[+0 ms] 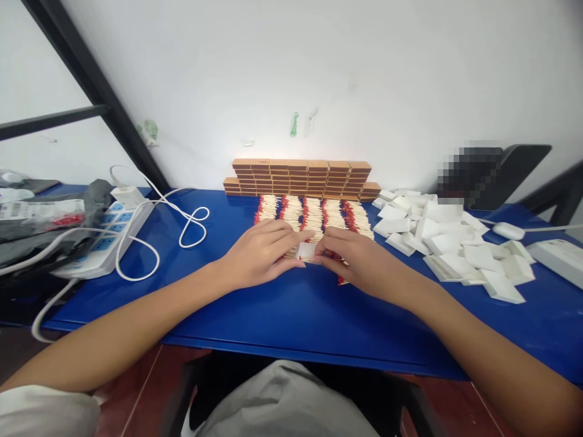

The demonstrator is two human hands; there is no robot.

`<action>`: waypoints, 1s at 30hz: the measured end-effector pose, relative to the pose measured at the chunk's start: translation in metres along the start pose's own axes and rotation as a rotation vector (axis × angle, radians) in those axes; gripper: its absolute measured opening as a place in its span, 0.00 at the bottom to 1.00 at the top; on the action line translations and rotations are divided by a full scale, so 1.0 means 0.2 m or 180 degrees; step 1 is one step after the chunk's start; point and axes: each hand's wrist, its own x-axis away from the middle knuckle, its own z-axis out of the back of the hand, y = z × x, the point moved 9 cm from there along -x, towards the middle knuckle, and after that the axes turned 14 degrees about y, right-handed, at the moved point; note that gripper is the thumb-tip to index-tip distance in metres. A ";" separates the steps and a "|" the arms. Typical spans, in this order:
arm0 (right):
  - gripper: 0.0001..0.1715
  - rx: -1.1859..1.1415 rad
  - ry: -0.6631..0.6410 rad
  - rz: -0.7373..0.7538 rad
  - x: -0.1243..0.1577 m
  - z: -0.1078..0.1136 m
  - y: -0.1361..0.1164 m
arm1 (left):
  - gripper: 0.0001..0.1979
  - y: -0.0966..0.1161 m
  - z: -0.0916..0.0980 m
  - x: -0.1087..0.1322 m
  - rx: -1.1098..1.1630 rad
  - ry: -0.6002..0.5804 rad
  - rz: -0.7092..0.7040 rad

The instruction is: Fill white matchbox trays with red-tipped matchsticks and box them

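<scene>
The matches [314,212] are the biggest part of the work. They are pale sticks with red heads, laid flat in five tight rows at the middle of the blue tabletop [291,315], running from near its far edge toward the person. The near ends of the rows are hidden under the hands.

The left hand [259,252] lies low over those near ends, fingers almost straight and close together. Its tips press on the left end of the small white tray [306,251] and the thumb sits under it. The right hand [359,258] is more curled, and its fingertips pinch the tray's right end. The tray is a short open card box held between the two hands just above the matches. Whether it has anything in it cannot be told.

A loose heap of white trays [455,243] covers the right part of the tabletop, just beside the outermost row. Crumpled grey bags [50,224] lie at the far left corner. A wall of brown matchboxes [300,177], several layers high, stands along the far edge against the white wall, right behind the rows. A white power strip [107,240] lies near the left edge, and its white cable [194,221] loops toward the left hand but stops short of it. A flat white box [562,258] sits at the right edge, and a small white oval device [509,230] lies beyond the heap.
</scene>
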 end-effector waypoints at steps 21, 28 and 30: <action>0.05 -0.0081 0.0911 0.0066 -0.02 0.08 -0.04 | 0.22 -0.12 0.07 -0.01 -0.0225 0.0316 0.0187; 0.03 -0.0096 0.0070 0.0084 0.01 -0.18 -0.05 | 0.23 -0.27 0.08 0.02 -0.0318 0.0340 0.0625; 0.03 -0.0087 -0.0006 0.0058 0.02 -0.21 -0.05 | 0.23 -0.26 0.08 0.01 -0.0295 0.0350 0.0630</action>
